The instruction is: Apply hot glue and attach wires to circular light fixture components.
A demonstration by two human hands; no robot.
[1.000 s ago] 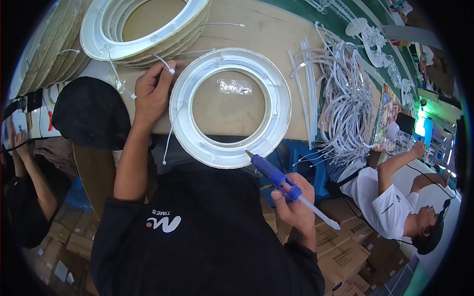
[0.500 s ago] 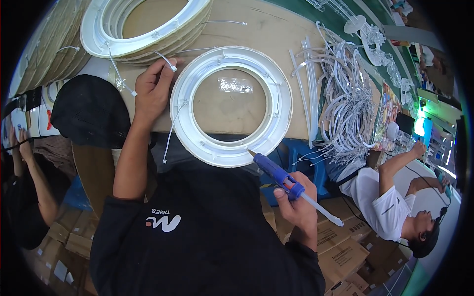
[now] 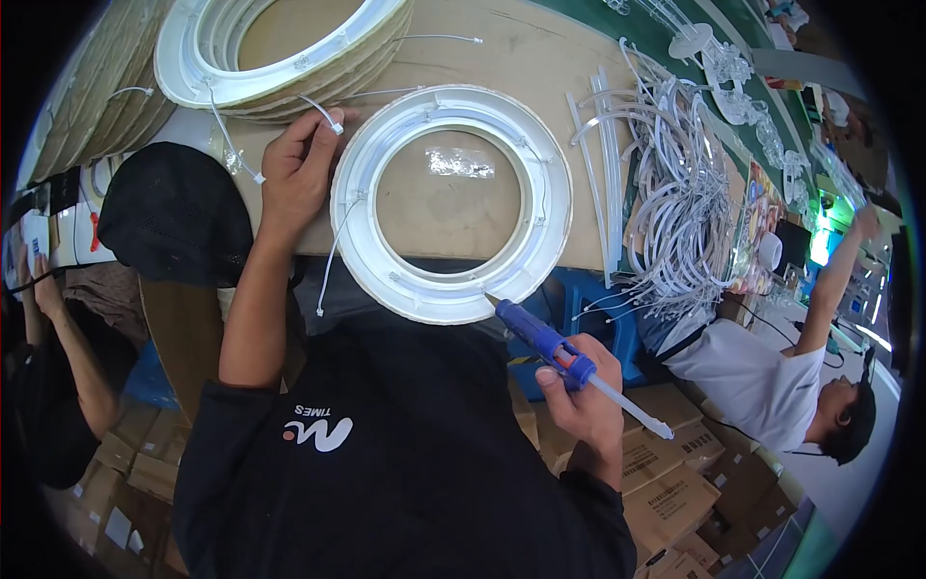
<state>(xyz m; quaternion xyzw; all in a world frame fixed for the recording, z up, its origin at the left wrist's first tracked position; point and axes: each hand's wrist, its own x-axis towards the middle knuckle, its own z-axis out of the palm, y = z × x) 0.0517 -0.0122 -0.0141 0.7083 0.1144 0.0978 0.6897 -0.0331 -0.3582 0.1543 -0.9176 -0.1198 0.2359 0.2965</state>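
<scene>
A white ring-shaped light frame (image 3: 451, 298) with a strip around its inside lies in front of me on the cardboard-covered table. Beside its left rim is my left hand (image 3: 297, 174), fingers curled together. A thin white cable with a connector (image 3: 336, 127) crosses those fingertips; whether they pinch it is unclear. My right hand (image 3: 585, 398) is wrapped round a blue hot glue gun (image 3: 540, 336), and a glue stick (image 3: 629, 408) sticks out of its back. The gun's nozzle meets the ring's near right part. Another wire with a plug (image 3: 321, 311) hangs off the ring's left side.
Stacked rings (image 3: 178, 68) stand at the back left, next to a black cap-like object (image 3: 174, 217). A heap of clear tubes with wires (image 3: 675, 203) lies to the right. Cardboard boxes (image 3: 675, 502) are below. Co-workers sit on either side.
My hands, the glue gun and the ring have hardly moved. The co-worker at right has leaned and stretched an arm forward, lifting something clear.
</scene>
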